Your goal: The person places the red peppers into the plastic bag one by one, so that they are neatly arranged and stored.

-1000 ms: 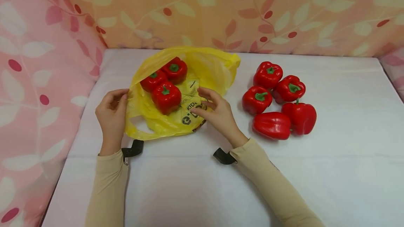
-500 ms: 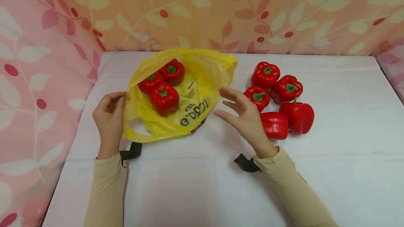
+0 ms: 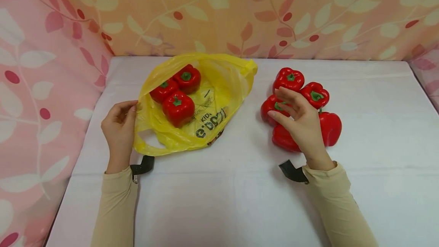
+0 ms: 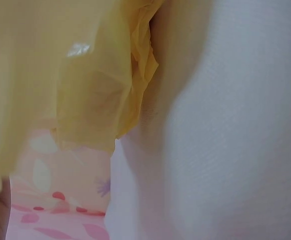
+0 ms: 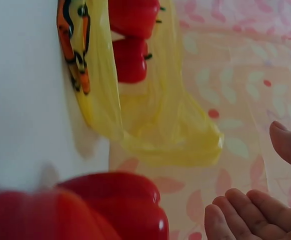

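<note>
A yellow plastic bag (image 3: 236, 83) lies with its mouth spread wide, and three red peppers (image 3: 178, 108) rest inside. My left hand (image 3: 120, 132) pinches the bag's left edge between thumb and fingers; the left wrist view shows the yellow plastic (image 4: 95, 95) close up. My right hand (image 3: 305, 129) hovers over a group of several red peppers (image 3: 330, 129) right of the bag, fingers parted from the thumb and holding nothing. It partly hides the nearer peppers. In the right wrist view the hand (image 5: 255, 215) is beside a pepper (image 5: 125, 205).
A white cloth (image 3: 212, 197) covers the table. Floral fabric (image 3: 219, 14) hangs behind it, with pink floral fabric (image 3: 41, 98) on the left. Black wrist mounts (image 3: 293, 171) stick out from both sleeves.
My right hand has left the bag's mouth and moved right, over the loose peppers. The left hand still pinches the bag's edge, and the peppers have stayed put.
</note>
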The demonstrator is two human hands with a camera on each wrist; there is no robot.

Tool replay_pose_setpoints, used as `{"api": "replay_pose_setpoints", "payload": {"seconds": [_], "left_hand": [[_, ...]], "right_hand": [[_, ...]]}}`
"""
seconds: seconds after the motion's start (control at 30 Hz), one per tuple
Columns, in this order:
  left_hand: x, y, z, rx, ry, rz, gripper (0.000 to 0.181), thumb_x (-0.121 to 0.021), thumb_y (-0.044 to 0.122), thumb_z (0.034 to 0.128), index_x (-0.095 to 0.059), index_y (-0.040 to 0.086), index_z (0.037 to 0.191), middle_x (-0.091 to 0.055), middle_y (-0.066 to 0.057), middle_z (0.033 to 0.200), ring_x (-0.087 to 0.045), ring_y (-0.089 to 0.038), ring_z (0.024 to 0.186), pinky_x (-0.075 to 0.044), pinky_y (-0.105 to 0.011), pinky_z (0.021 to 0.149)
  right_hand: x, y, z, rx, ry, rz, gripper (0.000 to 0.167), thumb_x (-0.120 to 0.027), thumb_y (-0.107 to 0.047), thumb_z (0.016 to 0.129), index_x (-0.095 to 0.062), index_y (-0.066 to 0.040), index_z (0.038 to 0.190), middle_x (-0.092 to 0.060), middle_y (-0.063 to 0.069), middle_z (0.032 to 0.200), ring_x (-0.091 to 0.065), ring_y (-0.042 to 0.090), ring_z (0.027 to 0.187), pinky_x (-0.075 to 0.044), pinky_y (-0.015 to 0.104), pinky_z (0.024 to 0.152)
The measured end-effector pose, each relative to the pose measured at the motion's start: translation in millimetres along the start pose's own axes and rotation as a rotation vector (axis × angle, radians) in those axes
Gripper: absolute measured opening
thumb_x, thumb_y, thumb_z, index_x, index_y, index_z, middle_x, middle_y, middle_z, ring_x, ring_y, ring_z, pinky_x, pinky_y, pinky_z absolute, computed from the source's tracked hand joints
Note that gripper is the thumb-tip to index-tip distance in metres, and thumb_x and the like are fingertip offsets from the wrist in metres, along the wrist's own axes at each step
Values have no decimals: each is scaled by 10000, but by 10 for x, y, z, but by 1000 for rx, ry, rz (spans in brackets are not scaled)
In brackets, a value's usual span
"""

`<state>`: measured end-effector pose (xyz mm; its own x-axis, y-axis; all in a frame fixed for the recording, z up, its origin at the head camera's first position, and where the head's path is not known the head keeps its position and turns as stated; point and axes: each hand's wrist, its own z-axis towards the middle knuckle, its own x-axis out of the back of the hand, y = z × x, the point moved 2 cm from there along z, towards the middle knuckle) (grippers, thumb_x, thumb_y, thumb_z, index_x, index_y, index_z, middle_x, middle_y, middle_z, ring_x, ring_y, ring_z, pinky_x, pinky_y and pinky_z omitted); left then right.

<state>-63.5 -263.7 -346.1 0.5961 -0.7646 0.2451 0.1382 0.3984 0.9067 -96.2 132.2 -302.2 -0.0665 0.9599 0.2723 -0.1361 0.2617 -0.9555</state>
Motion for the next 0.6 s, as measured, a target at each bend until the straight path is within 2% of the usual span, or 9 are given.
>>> {"api": "replay_pose_setpoints", "payload": {"seconds": [0.23,0.47,0.6], "left_hand": [[4,-4,0,11,2,4,137,-616,9,893,-704,-21,993,-676,-66,924,-628,-88,812,-504,-140,757],[2,10,1,-4,2,-4,131,-614,-7,889,-703,-29,983,-677,-53,912,-629,-82,807,-503,-140,757],[0,13,-1,-8,0,1,130,-614,-6,890,-703,-28,981,-678,-73,918,-628,-81,805,-503,-140,756]], "right_hand": [[187,55,76,-100,6,-138,591,-711,-147,847,-461,-71,1377,-504,93,1351,-501,254,1196,-465,269,934],[300,140,111,-223,-45,-297,641,-717,-254,846,-434,-127,1406,-474,74,1387,-487,268,1211,-441,427,971],[322,186,129,-251,-68,-338,664,-707,-290,851,-412,-124,1422,-459,109,1398,-477,325,1214,-439,487,960]]}}
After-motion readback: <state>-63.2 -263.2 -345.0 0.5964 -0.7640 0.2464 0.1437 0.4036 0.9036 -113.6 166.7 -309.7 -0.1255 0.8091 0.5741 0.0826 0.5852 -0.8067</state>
